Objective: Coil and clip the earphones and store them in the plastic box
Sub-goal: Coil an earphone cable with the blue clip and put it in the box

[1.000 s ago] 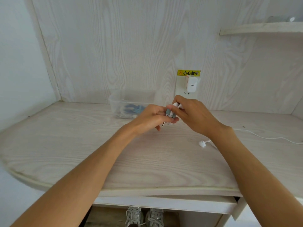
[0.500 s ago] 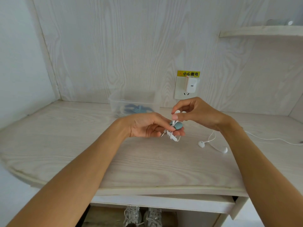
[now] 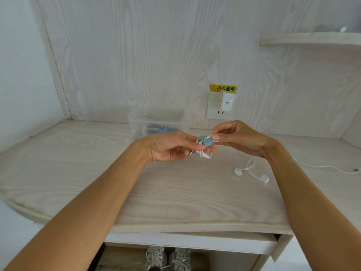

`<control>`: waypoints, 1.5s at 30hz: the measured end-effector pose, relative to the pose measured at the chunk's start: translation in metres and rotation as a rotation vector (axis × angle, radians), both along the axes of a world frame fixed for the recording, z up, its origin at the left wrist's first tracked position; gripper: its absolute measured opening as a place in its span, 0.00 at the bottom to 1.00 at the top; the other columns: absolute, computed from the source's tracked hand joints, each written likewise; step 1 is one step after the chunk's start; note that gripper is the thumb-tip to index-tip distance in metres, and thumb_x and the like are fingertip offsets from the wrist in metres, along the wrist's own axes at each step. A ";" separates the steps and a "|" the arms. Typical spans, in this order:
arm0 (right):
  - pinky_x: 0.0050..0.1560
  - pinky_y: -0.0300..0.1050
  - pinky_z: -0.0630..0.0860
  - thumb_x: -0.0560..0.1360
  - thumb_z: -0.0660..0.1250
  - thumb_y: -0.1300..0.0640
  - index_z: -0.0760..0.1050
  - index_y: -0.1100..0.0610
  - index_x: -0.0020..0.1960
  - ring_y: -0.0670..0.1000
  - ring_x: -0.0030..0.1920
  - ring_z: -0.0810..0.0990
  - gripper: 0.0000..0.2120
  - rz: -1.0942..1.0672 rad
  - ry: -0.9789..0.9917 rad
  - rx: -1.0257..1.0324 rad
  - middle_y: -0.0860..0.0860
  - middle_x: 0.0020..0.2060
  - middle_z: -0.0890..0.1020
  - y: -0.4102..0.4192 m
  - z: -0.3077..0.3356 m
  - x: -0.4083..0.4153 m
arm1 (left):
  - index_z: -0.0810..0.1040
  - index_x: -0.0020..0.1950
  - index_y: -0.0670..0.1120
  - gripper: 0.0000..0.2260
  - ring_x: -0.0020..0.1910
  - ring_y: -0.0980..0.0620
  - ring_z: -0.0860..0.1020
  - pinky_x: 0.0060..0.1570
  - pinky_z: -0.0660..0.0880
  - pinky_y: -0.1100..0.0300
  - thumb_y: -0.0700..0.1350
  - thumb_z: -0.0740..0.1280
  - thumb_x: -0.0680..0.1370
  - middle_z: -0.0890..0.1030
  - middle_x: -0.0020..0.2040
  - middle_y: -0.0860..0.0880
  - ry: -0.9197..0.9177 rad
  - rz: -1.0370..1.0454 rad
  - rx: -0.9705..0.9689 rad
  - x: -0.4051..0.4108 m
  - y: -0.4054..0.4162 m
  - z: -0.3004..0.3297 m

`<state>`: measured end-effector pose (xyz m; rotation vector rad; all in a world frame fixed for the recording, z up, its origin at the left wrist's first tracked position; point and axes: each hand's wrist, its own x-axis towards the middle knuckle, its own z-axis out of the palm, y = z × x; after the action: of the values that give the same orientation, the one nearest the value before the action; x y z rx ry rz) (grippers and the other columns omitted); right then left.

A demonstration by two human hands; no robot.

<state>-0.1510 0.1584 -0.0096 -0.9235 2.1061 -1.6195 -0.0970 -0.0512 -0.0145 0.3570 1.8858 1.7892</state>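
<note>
Left hand pinched the teal clip and the coiled white earphones above the desk | right hand gripped the cord at the clip | two earbuds lay on the desk – loose | plastic box stood behind, by the wall – blue items inside.

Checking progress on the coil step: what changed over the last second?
The hands parted slightly: the left hand turned palm-up, baring the teal clip and the coiled cable. The right hand lifted, pinching the cable at the clip, and uncovered the second earbud on the desk. Plastic box and charger unchanged.
</note>
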 end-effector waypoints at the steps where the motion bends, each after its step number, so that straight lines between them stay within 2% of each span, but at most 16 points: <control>1: 0.49 0.35 0.77 0.67 0.70 0.60 0.80 0.59 0.44 0.46 0.44 0.82 0.07 -0.014 -0.016 -0.013 0.51 0.40 0.84 0.001 -0.001 -0.001 | 0.80 0.53 0.44 0.10 0.29 0.63 0.76 0.27 0.72 0.75 0.37 0.64 0.75 0.85 0.46 0.55 0.004 0.028 0.016 -0.001 -0.001 0.000; 5: 0.53 0.37 0.78 0.68 0.70 0.57 0.81 0.59 0.48 0.47 0.48 0.82 0.11 -0.047 -0.016 0.026 0.51 0.44 0.84 -0.004 -0.008 -0.004 | 0.80 0.54 0.45 0.09 0.34 0.63 0.77 0.28 0.71 0.74 0.36 0.65 0.77 0.85 0.46 0.54 0.054 0.082 -0.069 0.000 -0.001 -0.002; 8: 0.58 0.43 0.77 0.69 0.70 0.53 0.81 0.59 0.53 0.51 0.53 0.82 0.15 -0.101 0.007 0.006 0.55 0.49 0.84 -0.008 -0.010 -0.006 | 0.81 0.55 0.43 0.09 0.29 0.63 0.77 0.28 0.73 0.74 0.37 0.66 0.76 0.84 0.49 0.52 0.024 0.166 -0.004 0.000 0.002 -0.002; 11: 0.59 0.41 0.76 0.74 0.67 0.50 0.81 0.55 0.56 0.49 0.55 0.81 0.14 -0.199 0.098 0.067 0.51 0.52 0.84 -0.013 -0.009 -0.005 | 0.80 0.58 0.43 0.12 0.38 0.63 0.80 0.35 0.76 0.73 0.38 0.68 0.76 0.84 0.53 0.51 0.029 0.224 0.014 -0.003 0.004 -0.004; 14: 0.49 0.30 0.72 0.76 0.66 0.50 0.80 0.52 0.55 0.43 0.49 0.79 0.10 -0.487 0.415 0.116 0.45 0.50 0.82 -0.024 -0.006 -0.003 | 0.81 0.57 0.43 0.11 0.46 0.61 0.80 0.40 0.77 0.71 0.38 0.69 0.75 0.83 0.55 0.50 0.046 0.334 0.030 -0.006 0.007 -0.009; 16: 0.46 0.31 0.72 0.76 0.66 0.51 0.80 0.52 0.52 0.41 0.44 0.77 0.08 -0.655 0.570 0.049 0.46 0.47 0.82 -0.030 -0.004 -0.001 | 0.80 0.59 0.42 0.11 0.50 0.59 0.81 0.44 0.79 0.69 0.39 0.68 0.76 0.83 0.55 0.49 0.049 0.402 0.094 -0.007 0.009 -0.010; 19: 0.46 0.39 0.74 0.75 0.68 0.51 0.80 0.51 0.46 0.40 0.38 0.75 0.05 -0.726 0.628 0.122 0.46 0.42 0.82 -0.035 -0.008 0.001 | 0.77 0.61 0.40 0.12 0.54 0.55 0.80 0.49 0.80 0.64 0.41 0.63 0.80 0.82 0.58 0.45 0.029 0.452 0.267 -0.011 0.012 -0.010; 21: 0.44 0.39 0.72 0.73 0.69 0.47 0.78 0.48 0.42 0.40 0.36 0.74 0.06 -0.723 0.644 0.204 0.44 0.38 0.80 -0.041 -0.014 0.002 | 0.76 0.61 0.41 0.12 0.55 0.54 0.80 0.48 0.80 0.62 0.42 0.57 0.82 0.81 0.58 0.45 0.014 0.470 0.363 -0.012 0.013 -0.012; 24: 0.45 0.40 0.69 0.68 0.70 0.38 0.80 0.48 0.43 0.44 0.40 0.74 0.14 -0.753 0.687 0.283 0.46 0.39 0.78 -0.049 -0.019 0.005 | 0.76 0.62 0.41 0.14 0.57 0.55 0.78 0.48 0.80 0.62 0.42 0.54 0.83 0.80 0.59 0.46 0.016 0.481 0.390 -0.013 0.019 -0.016; 28: 0.52 0.45 0.70 0.66 0.71 0.37 0.82 0.48 0.47 0.46 0.45 0.74 0.18 -0.789 0.721 0.324 0.46 0.41 0.76 -0.050 -0.016 0.009 | 0.75 0.64 0.41 0.14 0.59 0.56 0.77 0.48 0.80 0.62 0.43 0.57 0.83 0.79 0.62 0.46 0.009 0.477 0.421 -0.013 0.020 -0.018; 32: 0.52 0.45 0.72 0.66 0.73 0.40 0.82 0.49 0.50 0.43 0.41 0.72 0.17 -0.745 0.641 0.270 0.45 0.41 0.76 -0.050 -0.015 0.011 | 0.77 0.61 0.43 0.12 0.58 0.56 0.79 0.50 0.80 0.62 0.43 0.62 0.81 0.81 0.59 0.48 -0.023 0.456 0.456 -0.014 0.015 -0.017; 36: 0.45 0.36 0.72 0.67 0.76 0.46 0.82 0.54 0.53 0.40 0.37 0.74 0.18 -0.678 0.429 0.145 0.47 0.40 0.79 -0.046 -0.011 0.011 | 0.78 0.59 0.43 0.11 0.53 0.57 0.81 0.49 0.80 0.63 0.43 0.60 0.81 0.82 0.57 0.48 -0.013 0.428 0.464 -0.014 0.017 -0.018; 40: 0.41 0.30 0.71 0.66 0.76 0.49 0.82 0.57 0.53 0.42 0.41 0.78 0.18 -0.653 0.310 0.130 0.49 0.42 0.82 -0.040 -0.013 0.006 | 0.72 0.67 0.42 0.15 0.63 0.55 0.75 0.54 0.79 0.61 0.43 0.54 0.83 0.77 0.64 0.48 0.029 0.362 0.416 -0.013 0.023 -0.019; 42: 0.44 0.30 0.71 0.67 0.76 0.51 0.82 0.58 0.55 0.44 0.48 0.80 0.19 -0.623 0.173 0.091 0.50 0.47 0.84 -0.035 -0.013 0.002 | 0.69 0.69 0.41 0.16 0.68 0.53 0.71 0.58 0.76 0.58 0.44 0.53 0.83 0.74 0.68 0.47 0.031 0.317 0.428 -0.012 0.025 -0.018; 45: 0.58 0.40 0.73 0.67 0.76 0.50 0.80 0.58 0.57 0.45 0.53 0.78 0.21 -0.601 0.015 0.059 0.50 0.52 0.83 -0.029 -0.015 -0.003 | 0.61 0.74 0.37 0.21 0.72 0.49 0.65 0.63 0.71 0.54 0.46 0.53 0.83 0.67 0.73 0.43 -0.006 0.304 0.494 -0.010 0.028 -0.015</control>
<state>-0.1541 0.1290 -0.0243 -0.2841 2.5851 -1.7899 -0.1073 -0.0233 -0.0300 0.2408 1.5351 2.4583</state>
